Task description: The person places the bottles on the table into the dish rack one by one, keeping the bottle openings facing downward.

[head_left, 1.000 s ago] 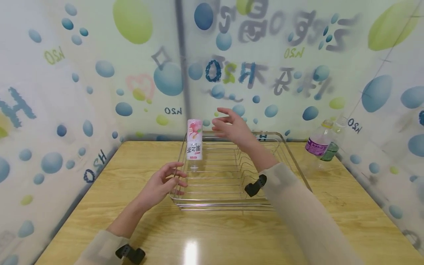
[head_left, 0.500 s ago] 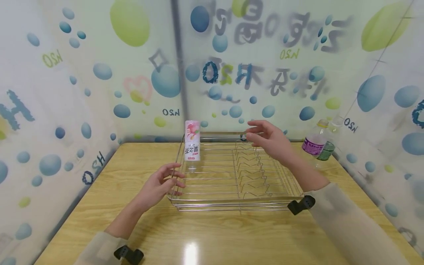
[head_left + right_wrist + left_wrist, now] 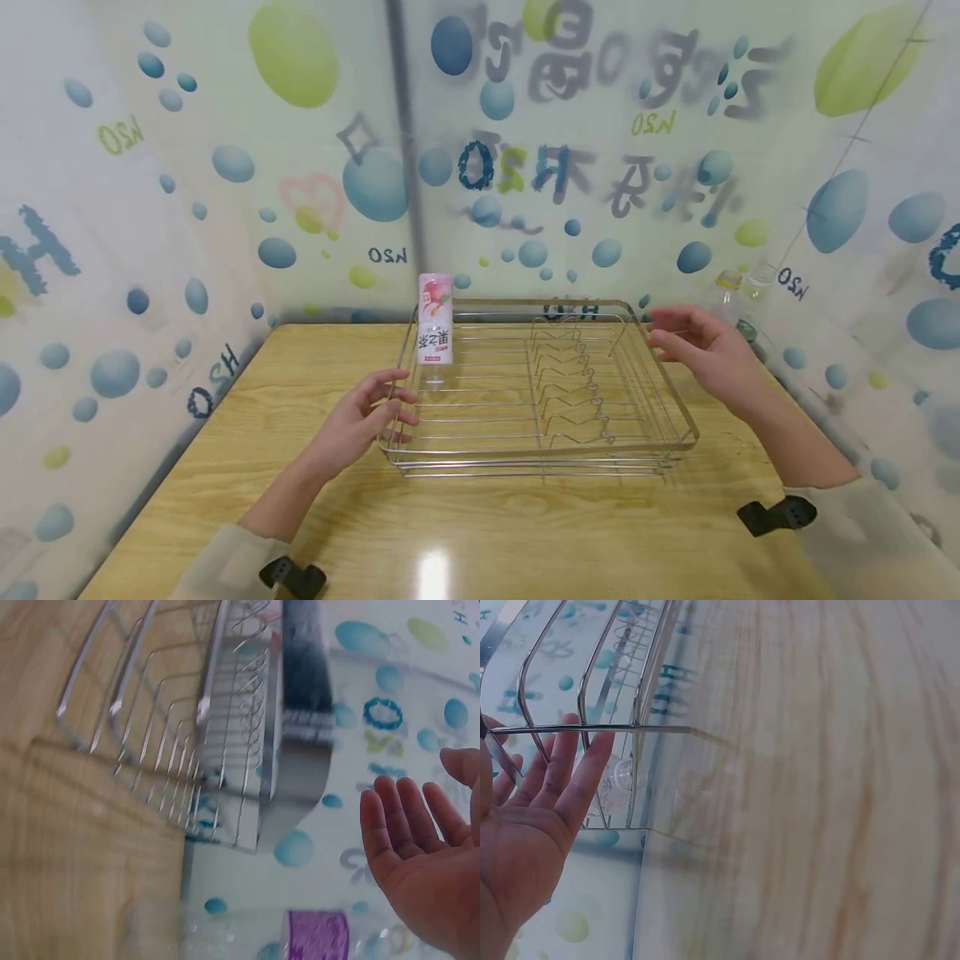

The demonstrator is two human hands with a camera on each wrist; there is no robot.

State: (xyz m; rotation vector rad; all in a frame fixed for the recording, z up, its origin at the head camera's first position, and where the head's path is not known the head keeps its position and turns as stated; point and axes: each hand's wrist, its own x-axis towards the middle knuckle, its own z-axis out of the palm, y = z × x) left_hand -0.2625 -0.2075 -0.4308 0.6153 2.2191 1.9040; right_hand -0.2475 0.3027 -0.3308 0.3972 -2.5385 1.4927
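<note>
Head view: left hand, fingers loosely curled at wire rack corner; right hand, fingers spread beside purple-labelled bottle; advisable: grasp bottle mid-body, upright.

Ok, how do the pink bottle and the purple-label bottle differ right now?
The pink bottle stands upside down inside the wire rack, at its left side; the purple-label bottle stands outside, by the right wall. The pink bottle shows fully in the head view; the right hand mostly hides the purple-label one. Neither is held.
</note>
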